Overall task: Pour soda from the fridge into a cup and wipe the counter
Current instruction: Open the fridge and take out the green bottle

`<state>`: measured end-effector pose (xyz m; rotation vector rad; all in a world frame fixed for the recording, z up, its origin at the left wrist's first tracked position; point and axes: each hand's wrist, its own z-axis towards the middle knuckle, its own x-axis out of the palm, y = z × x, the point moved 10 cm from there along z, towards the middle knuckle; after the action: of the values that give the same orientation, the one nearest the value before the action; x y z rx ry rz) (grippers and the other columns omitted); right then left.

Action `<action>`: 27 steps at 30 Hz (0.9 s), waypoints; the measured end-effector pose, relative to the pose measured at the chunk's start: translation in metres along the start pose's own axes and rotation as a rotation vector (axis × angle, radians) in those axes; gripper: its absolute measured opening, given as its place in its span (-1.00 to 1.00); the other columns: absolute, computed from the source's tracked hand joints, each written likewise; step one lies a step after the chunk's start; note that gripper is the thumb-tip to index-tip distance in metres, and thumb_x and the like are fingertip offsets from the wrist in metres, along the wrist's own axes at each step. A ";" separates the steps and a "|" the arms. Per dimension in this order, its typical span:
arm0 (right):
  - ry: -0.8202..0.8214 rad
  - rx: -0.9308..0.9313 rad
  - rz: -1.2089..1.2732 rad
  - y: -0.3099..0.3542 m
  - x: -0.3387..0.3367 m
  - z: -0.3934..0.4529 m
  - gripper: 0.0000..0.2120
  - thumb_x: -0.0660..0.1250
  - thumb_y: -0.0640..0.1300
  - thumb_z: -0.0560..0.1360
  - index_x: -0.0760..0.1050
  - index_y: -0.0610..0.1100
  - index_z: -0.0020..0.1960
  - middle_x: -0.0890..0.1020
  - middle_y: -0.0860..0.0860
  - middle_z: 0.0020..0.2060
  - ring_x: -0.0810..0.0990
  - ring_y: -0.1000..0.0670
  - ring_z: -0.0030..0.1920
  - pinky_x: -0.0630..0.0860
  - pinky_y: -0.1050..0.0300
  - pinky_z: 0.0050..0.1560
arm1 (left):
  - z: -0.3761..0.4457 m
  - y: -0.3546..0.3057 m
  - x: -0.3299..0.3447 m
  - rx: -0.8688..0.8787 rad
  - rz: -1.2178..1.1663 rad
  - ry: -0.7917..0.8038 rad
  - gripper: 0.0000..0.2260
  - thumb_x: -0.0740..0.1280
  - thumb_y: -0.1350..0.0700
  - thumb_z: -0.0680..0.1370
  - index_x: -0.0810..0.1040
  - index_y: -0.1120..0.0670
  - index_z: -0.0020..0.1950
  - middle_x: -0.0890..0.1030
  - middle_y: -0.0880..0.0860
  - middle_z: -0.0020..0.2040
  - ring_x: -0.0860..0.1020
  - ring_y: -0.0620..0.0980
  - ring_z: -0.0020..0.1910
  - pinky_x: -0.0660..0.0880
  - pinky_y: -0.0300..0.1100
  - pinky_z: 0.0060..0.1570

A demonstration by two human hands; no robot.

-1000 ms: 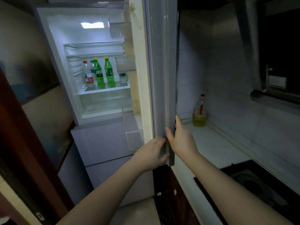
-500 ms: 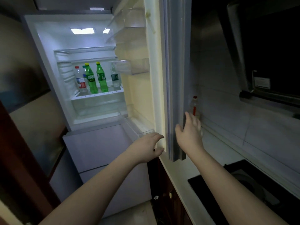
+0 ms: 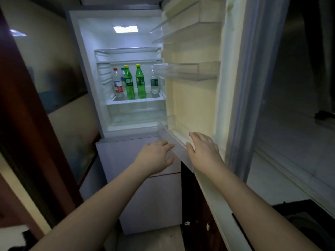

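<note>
Head view: a person stands before an open fridge (image 3: 117, 73), its door (image 3: 197, 98) swung wide to the right and the interior lit by a ceiling lamp (image 3: 125, 29). Both bare arms reach forward at the level of the door's lowest clear bin (image 3: 174, 140). The left hand (image 3: 154, 156) hangs in the air just left of that bin, palm down, fingers straight and close together, holding nothing; whether its fingertips touch the bin's front cannot be told. The right hand (image 3: 204, 151) lies over the bin's near end, fingers loosely spread and extended, gripping nothing.

The soda stands deep inside the fridge on the glass shelf (image 3: 137, 100) above the crisper drawer (image 3: 136, 113): two green bottles with yellow caps, one (image 3: 129, 84) to the left and one (image 3: 140, 82) to the right, upright and near each other. A clear bottle with a red cap and red label (image 3: 117, 84) stands at their left, a small clear bottle with a green label (image 3: 154, 84) at their right. Both hands are well apart from the bottles. A pale counter (image 3: 282, 176) runs along the right behind the door, with a dark cooktop (image 3: 293, 221) at the lower right.
</note>
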<state>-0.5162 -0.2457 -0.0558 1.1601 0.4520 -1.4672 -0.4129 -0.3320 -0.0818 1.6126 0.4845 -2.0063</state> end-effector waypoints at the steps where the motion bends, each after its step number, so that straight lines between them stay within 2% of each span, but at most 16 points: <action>1: 0.009 -0.017 -0.019 0.006 0.005 0.006 -0.60 0.07 0.00 0.63 0.28 -0.08 0.43 0.36 -0.01 0.41 0.26 -0.06 0.41 0.23 0.00 0.34 | 0.001 0.014 -0.001 -0.047 0.014 -0.016 -0.51 0.13 -0.16 0.60 0.25 -0.07 0.52 0.33 0.00 0.49 0.31 0.04 0.44 0.29 0.00 0.37; 8: 0.027 -0.145 -0.135 0.058 0.040 0.058 -0.62 0.07 -0.01 0.62 0.32 -0.05 0.41 0.39 0.02 0.37 0.33 -0.06 0.35 0.31 0.04 0.23 | 0.007 0.086 -0.002 -0.157 0.070 -0.012 -0.49 0.08 -0.19 0.62 0.21 -0.06 0.54 0.32 0.03 0.49 0.28 0.06 0.44 0.26 0.02 0.37; 14: 0.116 -0.136 -0.147 0.087 0.084 0.115 -0.55 0.06 0.01 0.63 0.20 -0.03 0.50 0.34 0.00 0.43 0.28 -0.08 0.39 0.27 0.01 0.29 | 0.029 0.153 -0.002 -0.220 0.099 0.004 -0.43 0.10 -0.27 0.59 0.22 -0.05 0.54 0.29 0.04 0.51 0.26 0.07 0.46 0.25 0.05 0.37; 17: 0.137 -0.144 -0.174 0.106 0.104 0.146 -0.56 0.07 0.01 0.63 0.20 -0.02 0.49 0.34 0.01 0.44 0.27 -0.08 0.41 0.26 0.00 0.31 | 0.046 0.187 -0.007 -0.253 0.109 -0.003 -0.42 0.11 -0.28 0.58 0.21 -0.05 0.54 0.30 0.04 0.50 0.26 0.07 0.45 0.25 0.06 0.36; 27: 0.135 -0.111 -0.198 0.146 0.140 0.248 -0.55 0.04 0.02 0.62 0.20 0.00 0.50 0.33 0.01 0.44 0.29 -0.08 0.41 0.27 -0.02 0.32 | 0.107 0.277 -0.022 -0.222 0.128 -0.044 -0.44 0.10 -0.26 0.58 0.22 -0.05 0.53 0.33 0.06 0.48 0.29 0.07 0.44 0.30 0.04 0.32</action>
<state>-0.4627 -0.5587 -0.0183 1.1550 0.7500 -1.5168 -0.3290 -0.6112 -0.0240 1.4256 0.5515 -1.8203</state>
